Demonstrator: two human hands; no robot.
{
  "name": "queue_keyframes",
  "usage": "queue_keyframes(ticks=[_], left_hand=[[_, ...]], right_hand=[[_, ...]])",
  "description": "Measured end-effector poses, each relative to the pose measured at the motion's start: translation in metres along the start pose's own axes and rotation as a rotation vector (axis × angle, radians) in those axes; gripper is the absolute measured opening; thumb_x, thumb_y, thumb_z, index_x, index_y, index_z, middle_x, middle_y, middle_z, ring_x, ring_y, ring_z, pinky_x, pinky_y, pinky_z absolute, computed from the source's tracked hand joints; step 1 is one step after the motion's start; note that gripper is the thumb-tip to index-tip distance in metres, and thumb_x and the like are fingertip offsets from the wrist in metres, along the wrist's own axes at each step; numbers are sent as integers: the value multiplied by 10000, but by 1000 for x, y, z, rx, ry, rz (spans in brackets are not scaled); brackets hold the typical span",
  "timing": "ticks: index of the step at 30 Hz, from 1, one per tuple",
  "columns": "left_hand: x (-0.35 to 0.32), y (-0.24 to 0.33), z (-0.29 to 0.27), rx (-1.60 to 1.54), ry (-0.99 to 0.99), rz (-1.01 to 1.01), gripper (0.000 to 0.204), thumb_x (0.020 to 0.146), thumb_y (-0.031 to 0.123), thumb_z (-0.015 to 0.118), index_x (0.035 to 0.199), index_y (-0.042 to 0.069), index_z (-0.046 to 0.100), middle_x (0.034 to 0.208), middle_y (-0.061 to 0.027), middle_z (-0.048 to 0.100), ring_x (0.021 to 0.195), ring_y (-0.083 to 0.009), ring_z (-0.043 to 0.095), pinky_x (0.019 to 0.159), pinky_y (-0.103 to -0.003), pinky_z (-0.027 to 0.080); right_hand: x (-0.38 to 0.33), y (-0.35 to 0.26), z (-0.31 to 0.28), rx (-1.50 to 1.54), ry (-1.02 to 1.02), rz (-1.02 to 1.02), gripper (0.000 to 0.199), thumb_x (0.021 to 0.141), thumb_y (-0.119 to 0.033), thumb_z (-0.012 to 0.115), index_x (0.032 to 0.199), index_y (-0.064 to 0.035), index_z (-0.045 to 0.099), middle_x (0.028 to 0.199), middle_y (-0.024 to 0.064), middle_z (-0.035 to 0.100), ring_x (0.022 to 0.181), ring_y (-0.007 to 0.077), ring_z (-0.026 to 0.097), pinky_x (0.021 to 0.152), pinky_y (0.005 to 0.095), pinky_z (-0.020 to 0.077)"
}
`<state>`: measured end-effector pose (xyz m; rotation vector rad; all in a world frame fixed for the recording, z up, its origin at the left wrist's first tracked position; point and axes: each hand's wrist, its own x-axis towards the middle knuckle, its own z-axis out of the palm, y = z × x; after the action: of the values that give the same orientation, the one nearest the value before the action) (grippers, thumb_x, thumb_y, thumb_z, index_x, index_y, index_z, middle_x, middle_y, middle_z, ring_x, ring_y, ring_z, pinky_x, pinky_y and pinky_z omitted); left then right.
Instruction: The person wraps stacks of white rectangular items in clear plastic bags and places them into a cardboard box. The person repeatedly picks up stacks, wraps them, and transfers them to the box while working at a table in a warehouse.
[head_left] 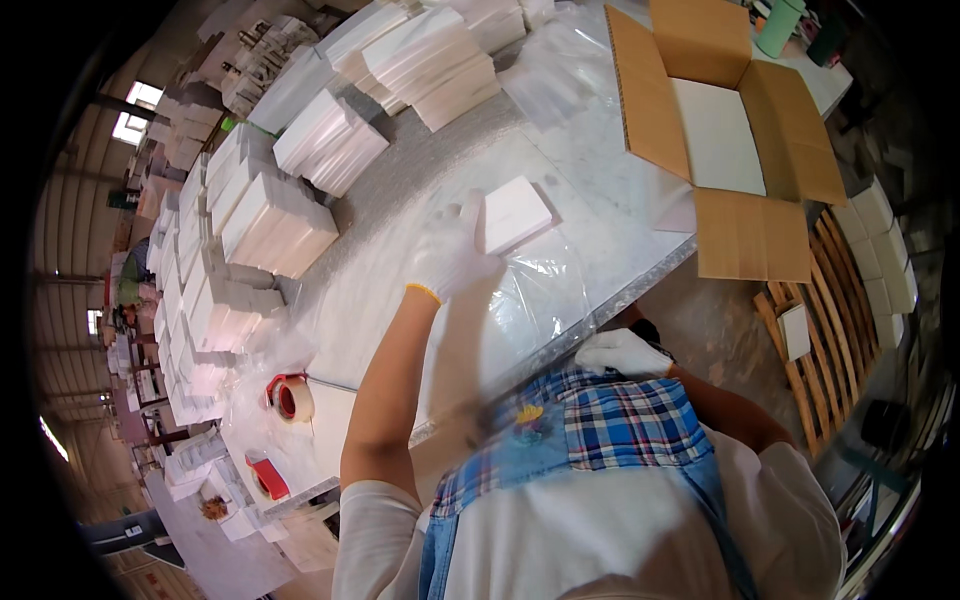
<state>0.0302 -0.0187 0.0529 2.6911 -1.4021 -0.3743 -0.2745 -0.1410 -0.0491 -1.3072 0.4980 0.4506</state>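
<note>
My left hand [455, 248], in a white glove with a yellow cuff, is closed on the left edge of a white tile [516, 214]. The tile is over the marble-topped table [390, 330]; whether it is one piece or a thin stack, I cannot tell. Just below it, a clear plastic bag [545, 290] lies crumpled and shiny. My right hand [625, 352], also gloved in white, hangs low by my plaid apron, close to the table's edge. Its fingers look loosely stretched, with nothing visible in them.
An open cardboard box [750, 230] with something flat and white inside stands at the right. Stacks of white tiles [330, 143] line the table's far left. A tape dispenser [290, 397] lies near the left corner. A wooden pallet [825, 320] is on the floor at right.
</note>
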Motion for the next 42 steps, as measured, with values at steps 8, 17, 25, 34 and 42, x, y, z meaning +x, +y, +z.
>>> queue_keyframes(ticks=[8, 17, 25, 34, 42], left_hand=[[-53, -12, 4, -74, 235, 151, 859, 730, 305, 850, 1476, 98, 478, 1442, -248, 524, 1337, -463, 495, 1101, -512, 472], [-74, 27, 10, -195, 578, 174, 400, 803, 197, 767, 1177, 95, 671, 1279, -163, 600, 1193, -370, 562, 887, -488, 536], [-25, 15, 30, -1119, 571, -405, 288, 972, 215, 694, 1161, 3, 744, 981, -116, 725, 949, -249, 671, 839, -376, 528], [-2, 1, 61, -1328, 706, -585, 297, 990, 185, 691, 1169, -48, 731, 1026, -129, 765, 988, -189, 690, 931, -325, 516], [-4, -5, 48, -1072, 776, -547, 245, 944, 171, 699, 1040, -46, 760, 896, -112, 743, 842, -151, 661, 772, -346, 531]], right_hand=[[-46, -68, -6, 200, -116, -151, 216, 951, -97, 696, 1073, 70, 758, 940, 104, 738, 798, 104, 629, 750, 263, 523], [-24, -168, -6, 337, -48, -262, 127, 938, -82, 661, 976, 37, 684, 891, 82, 680, 896, 145, 643, 857, 261, 541], [90, -224, -46, 552, 48, -802, 488, 1059, -288, 628, 1466, -25, 577, 1360, 99, 649, 1277, 182, 593, 1104, 315, 456], [123, -187, -43, -622, 397, -625, 527, 964, -293, 680, 1431, -54, 635, 1354, 148, 658, 1248, 233, 603, 1071, 346, 469], [156, -183, -57, -163, 316, -489, 414, 983, -328, 696, 1280, -41, 714, 1196, 127, 743, 1086, 205, 674, 975, 337, 512]])
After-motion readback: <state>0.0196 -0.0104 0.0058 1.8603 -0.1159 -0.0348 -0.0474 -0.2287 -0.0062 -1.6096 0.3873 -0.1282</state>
